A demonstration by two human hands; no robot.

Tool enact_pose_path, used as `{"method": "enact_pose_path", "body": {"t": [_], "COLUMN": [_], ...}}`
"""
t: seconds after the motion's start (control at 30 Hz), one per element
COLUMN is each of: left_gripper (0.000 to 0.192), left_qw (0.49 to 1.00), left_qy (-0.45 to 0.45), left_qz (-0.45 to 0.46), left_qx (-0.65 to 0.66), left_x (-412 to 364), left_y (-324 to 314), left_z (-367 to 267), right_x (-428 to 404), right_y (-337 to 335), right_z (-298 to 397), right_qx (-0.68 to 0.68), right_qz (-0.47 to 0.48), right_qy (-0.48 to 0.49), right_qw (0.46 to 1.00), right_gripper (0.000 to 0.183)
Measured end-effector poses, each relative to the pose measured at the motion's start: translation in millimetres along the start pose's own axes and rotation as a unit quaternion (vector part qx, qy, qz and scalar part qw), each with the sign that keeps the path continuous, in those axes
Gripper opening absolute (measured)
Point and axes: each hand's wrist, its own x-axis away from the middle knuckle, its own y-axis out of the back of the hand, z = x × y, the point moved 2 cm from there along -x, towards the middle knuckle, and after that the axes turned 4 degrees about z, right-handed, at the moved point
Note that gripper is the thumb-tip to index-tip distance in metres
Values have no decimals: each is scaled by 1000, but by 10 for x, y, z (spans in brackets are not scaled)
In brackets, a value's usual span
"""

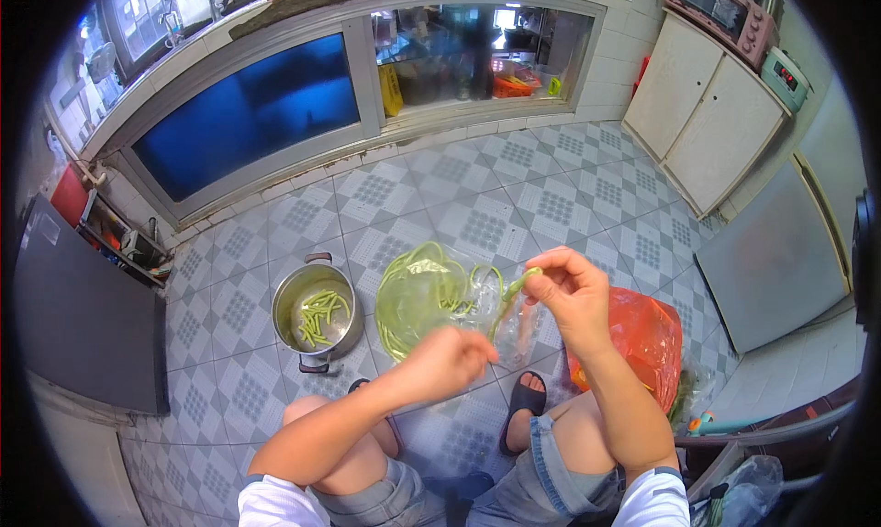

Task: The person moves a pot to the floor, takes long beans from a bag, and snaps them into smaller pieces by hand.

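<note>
My right hand pinches one end of a long green bean between thumb and fingers; the bean hangs down towards the left. My left hand is lower and further left, its fingers curled and blurred; whether it touches the bean's lower part I cannot tell. Beyond my hands, a clear plastic bag lies on the tiled floor with long green beans coiled in it. To its left stands a metal pot with two dark handles, holding short cut or broken bean pieces.
A red plastic bag lies on the floor at the right, beside my leg. My sandalled feet are just below the clear bag. A white cabinet and a refrigerator stand at the right, a dark grey appliance or cabinet at the left.
</note>
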Motion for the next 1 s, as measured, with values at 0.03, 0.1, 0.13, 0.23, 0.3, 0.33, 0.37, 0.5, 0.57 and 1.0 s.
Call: {"method": "enact_pose_path", "body": {"t": [0.03,0.1,0.13,0.23,0.3,0.33,0.37,0.5,0.57,1.0], "left_gripper": [16,14,13,12,12,12,12,10,10,12], "left_qw": [990,979,962,943,941,939,939,940,942,961], "left_qy": [-1,-46,-90,-173,-193,-214,-214,-221,-219,-140], "left_qz": [-124,-174,-226,-265,-263,-261,-262,-254,-249,-164], "left_qx": [74,100,125,107,85,63,64,59,57,174], "left_x": [-6,9,36,106,139,151,152,165,162,178], "left_y": [70,158,204,245,270,281,286,309,331,282], "left_z": [-56,-180,-227,-306,-377,-402,-405,-418,-431,-241], "right_x": [12,47,71,96,107,115,119,113,95,201], "right_y": [6,-35,-84,-151,-192,-219,-243,-288,-298,-360], "right_z": [10,28,52,93,126,154,170,147,139,189], "right_qx": [108,213,246,324,369,385,400,419,429,414], "right_qz": [-8,-15,-16,-2,13,24,35,57,84,186], "right_qy": [66,129,130,169,206,230,253,280,296,283], "right_qw": [992,968,960,931,906,894,880,862,849,845], "right_gripper": [16,18,19,23,25,26,27,26,25,21]}}
